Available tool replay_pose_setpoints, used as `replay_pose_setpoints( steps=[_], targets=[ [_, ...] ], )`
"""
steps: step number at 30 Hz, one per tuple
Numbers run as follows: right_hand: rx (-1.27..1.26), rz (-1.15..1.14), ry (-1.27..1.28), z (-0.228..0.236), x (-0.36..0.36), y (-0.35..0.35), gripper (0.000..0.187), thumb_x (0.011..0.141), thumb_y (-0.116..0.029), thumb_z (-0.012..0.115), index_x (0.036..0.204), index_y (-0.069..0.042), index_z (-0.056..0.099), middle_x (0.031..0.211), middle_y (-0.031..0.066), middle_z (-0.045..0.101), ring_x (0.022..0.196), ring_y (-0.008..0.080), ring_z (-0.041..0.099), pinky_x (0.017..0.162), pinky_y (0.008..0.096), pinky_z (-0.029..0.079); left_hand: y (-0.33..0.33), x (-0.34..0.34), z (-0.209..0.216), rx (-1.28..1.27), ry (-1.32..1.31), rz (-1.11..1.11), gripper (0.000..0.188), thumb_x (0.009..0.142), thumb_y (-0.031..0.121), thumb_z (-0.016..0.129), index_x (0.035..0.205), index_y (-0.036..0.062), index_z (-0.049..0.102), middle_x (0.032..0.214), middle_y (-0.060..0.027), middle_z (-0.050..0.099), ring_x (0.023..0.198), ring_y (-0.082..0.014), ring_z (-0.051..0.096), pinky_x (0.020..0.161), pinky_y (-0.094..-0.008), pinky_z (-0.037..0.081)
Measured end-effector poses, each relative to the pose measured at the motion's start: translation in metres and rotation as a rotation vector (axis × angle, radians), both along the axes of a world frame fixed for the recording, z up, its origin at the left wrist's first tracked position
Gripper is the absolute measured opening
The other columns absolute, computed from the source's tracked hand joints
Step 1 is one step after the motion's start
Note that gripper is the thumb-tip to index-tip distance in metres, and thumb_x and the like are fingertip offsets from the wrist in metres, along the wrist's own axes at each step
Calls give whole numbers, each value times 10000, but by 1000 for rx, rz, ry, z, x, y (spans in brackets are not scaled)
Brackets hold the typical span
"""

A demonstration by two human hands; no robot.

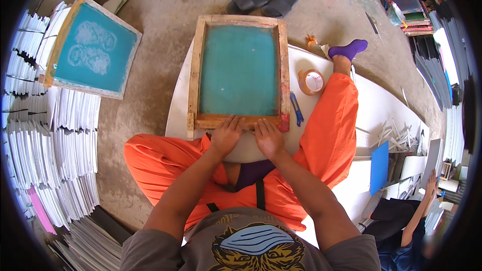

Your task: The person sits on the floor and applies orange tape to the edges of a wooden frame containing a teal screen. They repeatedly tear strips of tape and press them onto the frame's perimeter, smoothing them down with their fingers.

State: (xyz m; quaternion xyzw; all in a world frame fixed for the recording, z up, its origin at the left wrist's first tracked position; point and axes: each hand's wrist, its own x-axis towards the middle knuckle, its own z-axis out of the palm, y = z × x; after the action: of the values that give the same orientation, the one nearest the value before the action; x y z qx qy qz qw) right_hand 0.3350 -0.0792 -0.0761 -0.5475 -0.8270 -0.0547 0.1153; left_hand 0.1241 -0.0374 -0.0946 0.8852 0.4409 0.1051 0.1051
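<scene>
A screen-printing frame [283, 70] with a worn wooden border and teal mesh lies in front of me, on a white board [181, 88]. My left hand [227, 134] holds its near wooden bar left of the middle, fingers laid over the bar. Close beside it, my right hand [270, 138] grips the same bar, its fingertips also on top. Both thumbs are partly hidden. Just right of the frame is a blue utility knife [296, 109]. Beyond the knife sits a roll of brown packing tape [312, 82].
Another teal screen [118, 60] with pale printed shapes leans on stacked white sheets [75, 150] at left. Black slippers [256, 4] lie beyond the frame. My orange-trousered legs [329, 130] flank the work. Lower right, another person's arm [419, 211] reaches beside a blue panel [379, 168].
</scene>
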Motion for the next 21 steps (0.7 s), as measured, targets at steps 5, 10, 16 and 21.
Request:
replay_pose_setpoints(
  steps=[5, 10, 16, 21],
  targets=[
    [-136, -203, -109, 59, 30, 6, 561, 792, -356, 860, 1262, -71, 746, 1106, 108, 721, 1035, 291, 668, 902, 435, 514, 14, -32, 48, -129, 223, 131, 656, 875, 424, 803, 1432, 112, 652, 1379, -90, 708, 1429, -379, 554, 1270, -601, 285],
    [-227, -335, 3, 29, 62, -8, 571, 751, -400, 884, 1252, -151, 772, 1071, 39, 710, 1003, 273, 688, 842, 444, 559, 27, -104, 53, 18, 479, 69, 630, 878, 448, 802, 1424, 161, 673, 1374, -26, 726, 1460, -406, 515, 1312, -662, 140],
    [-204, -419, 113, 16, 62, -15, 526, 724, -391, 902, 1184, -156, 799, 1018, 12, 715, 904, 249, 718, 776, 425, 600, 13, -114, 35, 179, 328, 108, 532, 919, 385, 754, 1380, 126, 696, 1386, -56, 724, 1427, -449, 552, 1294, -718, 123],
    [-181, -413, 35, 13, 64, -14, 532, 708, -413, 910, 1147, -133, 801, 1014, 17, 715, 890, 250, 715, 750, 424, 597, 12, -116, 40, 200, 397, 80, 475, 933, 375, 723, 1333, 118, 717, 1364, -66, 734, 1380, -443, 596, 1280, -731, 156]
  ],
)
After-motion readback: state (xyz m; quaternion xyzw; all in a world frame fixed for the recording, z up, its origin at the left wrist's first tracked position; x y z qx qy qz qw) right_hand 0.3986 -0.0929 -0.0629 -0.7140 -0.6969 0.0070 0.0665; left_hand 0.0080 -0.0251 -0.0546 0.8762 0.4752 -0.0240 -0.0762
